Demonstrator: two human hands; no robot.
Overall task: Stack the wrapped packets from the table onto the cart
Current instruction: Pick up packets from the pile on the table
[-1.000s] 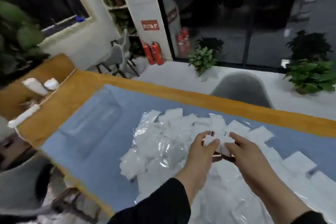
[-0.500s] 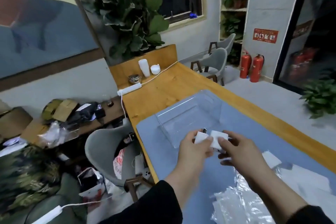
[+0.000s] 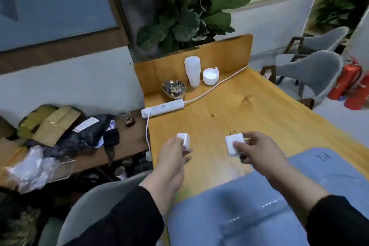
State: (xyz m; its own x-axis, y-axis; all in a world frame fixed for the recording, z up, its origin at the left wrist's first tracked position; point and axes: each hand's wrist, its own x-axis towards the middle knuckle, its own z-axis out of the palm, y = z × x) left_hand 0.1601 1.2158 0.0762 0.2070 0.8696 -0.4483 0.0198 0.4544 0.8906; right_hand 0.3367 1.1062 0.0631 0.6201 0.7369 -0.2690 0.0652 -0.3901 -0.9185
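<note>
No legible text anywhere. Blue mat has a dark handwritten scribble near its far right corner, looks like 2-3 strokes, can't read as letter or no. Dark bag on the low side bench carries a white shipping label, print too blurred to read. Power strip shows socket holes only, no brand visible.
</note>
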